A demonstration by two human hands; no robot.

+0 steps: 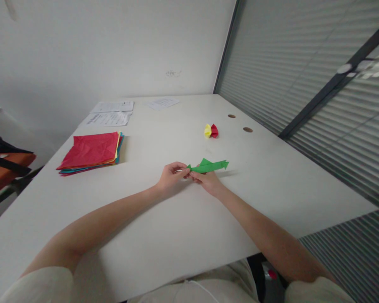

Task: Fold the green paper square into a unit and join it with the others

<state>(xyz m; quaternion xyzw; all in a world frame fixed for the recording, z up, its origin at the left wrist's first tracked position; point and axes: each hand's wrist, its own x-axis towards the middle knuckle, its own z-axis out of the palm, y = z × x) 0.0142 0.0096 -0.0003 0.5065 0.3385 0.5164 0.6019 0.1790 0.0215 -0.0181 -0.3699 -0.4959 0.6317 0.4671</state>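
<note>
A long strip of folded green paper, with pointed corners sticking up, is held just above the white table. My left hand pinches its left end between thumb and fingers. Under its middle, my right hand grips the same paper, thumb on the near side and the fingers partly hidden. The paper's right end juts out free past my right hand. Farther back on the table lies a small folded paper piece, yellow on its left half and red on its right.
To the left lies a stack of coloured paper sheets, red on top. Printed white sheets lie behind it, and another sheet by the wall. Two round holes pierce the tabletop near the blinds. An orange chair stands at far left.
</note>
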